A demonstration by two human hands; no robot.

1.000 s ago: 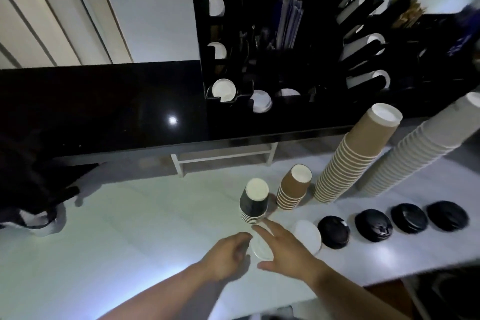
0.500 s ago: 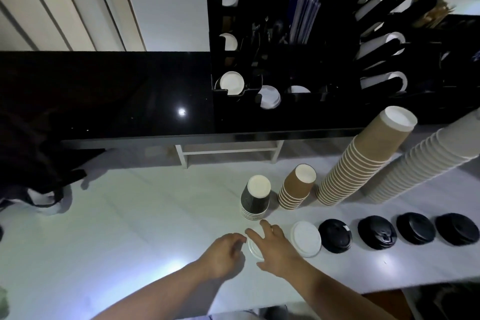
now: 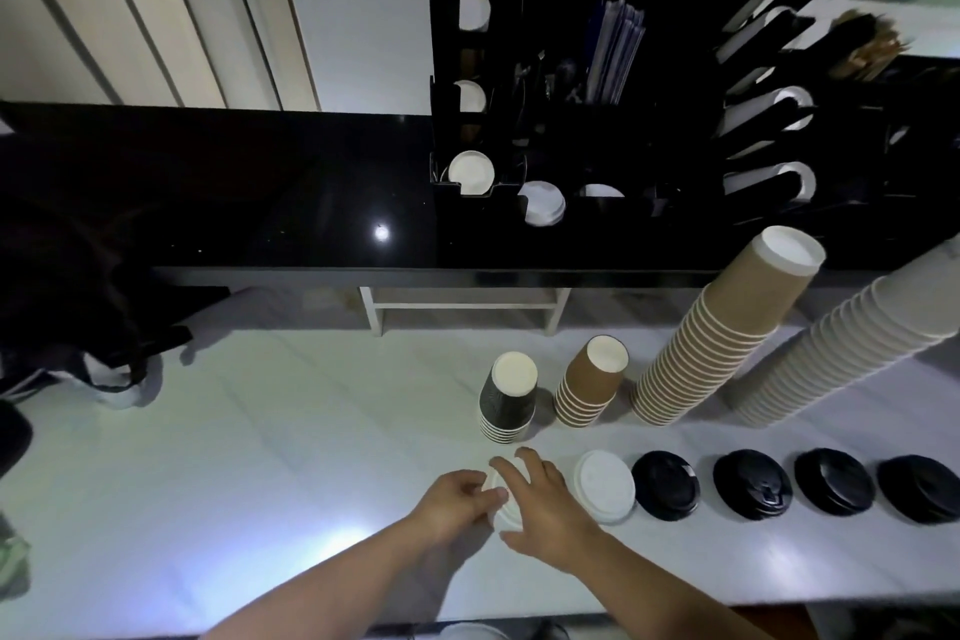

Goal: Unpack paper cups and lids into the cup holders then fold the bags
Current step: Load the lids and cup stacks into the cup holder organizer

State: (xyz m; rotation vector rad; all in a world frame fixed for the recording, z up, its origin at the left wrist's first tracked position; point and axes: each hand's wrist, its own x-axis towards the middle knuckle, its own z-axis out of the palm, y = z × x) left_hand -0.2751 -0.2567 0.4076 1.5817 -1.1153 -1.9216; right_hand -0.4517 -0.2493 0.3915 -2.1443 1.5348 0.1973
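Where fingers (image 3: 511,470) meet, white lid (image 3: 505,515) underneath.

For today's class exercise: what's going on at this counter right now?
A person is working with both hands on a small white lid stack on the white counter. The left hand pinches its edge; the right hand rests over it. Cup stacks and black lids stand beside them, not yet in the holder.
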